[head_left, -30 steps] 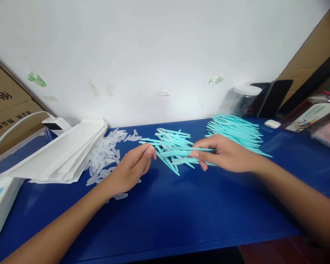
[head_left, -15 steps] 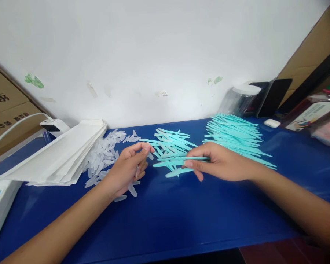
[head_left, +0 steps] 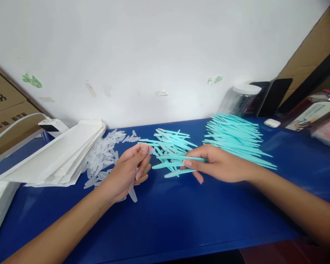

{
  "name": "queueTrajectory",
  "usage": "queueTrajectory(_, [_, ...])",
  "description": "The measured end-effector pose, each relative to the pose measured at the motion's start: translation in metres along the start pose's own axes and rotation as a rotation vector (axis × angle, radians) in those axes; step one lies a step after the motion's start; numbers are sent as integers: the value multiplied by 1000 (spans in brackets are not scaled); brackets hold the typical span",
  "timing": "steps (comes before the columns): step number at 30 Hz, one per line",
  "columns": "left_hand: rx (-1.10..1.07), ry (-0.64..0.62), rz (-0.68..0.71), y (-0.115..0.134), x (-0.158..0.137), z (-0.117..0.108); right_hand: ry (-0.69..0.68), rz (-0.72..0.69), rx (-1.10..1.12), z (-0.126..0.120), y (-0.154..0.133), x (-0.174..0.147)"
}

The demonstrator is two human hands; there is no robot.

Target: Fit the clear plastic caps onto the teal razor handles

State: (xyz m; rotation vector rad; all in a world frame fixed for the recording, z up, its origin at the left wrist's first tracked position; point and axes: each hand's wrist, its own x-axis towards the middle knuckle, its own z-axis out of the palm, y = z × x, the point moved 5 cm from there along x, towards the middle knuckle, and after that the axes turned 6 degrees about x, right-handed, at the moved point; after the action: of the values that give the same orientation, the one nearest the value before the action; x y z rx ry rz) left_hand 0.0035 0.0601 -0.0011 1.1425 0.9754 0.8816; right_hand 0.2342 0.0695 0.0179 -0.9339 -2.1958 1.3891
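My left hand [head_left: 133,167] is closed, thumb and forefinger pinching a small translucent plastic cap [head_left: 151,150] that points to the right. Another clear cap [head_left: 132,193] shows below its curled fingers; whether the palm holds it I cannot tell. Several slim turquoise sticks shaped like eyebrow razors [head_left: 165,165] are gripped in my right hand [head_left: 206,163], their tips fanned leftward. Behind the two hands lies a loose heap of similar turquoise razors [head_left: 174,139]. A pile of translucent caps [head_left: 101,157] spreads left of my left hand.
A larger stack of turquoise razors [head_left: 233,134] lies behind my right hand. White paper envelopes [head_left: 60,154] and a white device with a cable [head_left: 53,126] are at left. A clear jar [head_left: 240,101], dark phone-like slabs [head_left: 275,97], a white case [head_left: 272,123] and a bottle [head_left: 310,110] stand right.
The pinched cap has turned from pointing down to pointing right. My left hand's lower fingers have curled in more. The razors in my right hand have shifted slightly.
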Motion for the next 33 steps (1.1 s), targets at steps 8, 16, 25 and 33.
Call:
queueTrajectory(8, [112, 47, 57, 1, -3, 5, 13, -1, -20, 0, 2, -1])
queueTrajectory(16, [231, 12, 70, -4, -3, 8, 20, 12, -21, 0, 1, 0])
queueTrajectory(25, [598, 48, 146, 1, -5, 1, 37, 8, -67, -5, -1, -1])
queueTrajectory(33, [737, 30, 225, 13, -9, 2, -27, 14, -66, -5, -5, -4])
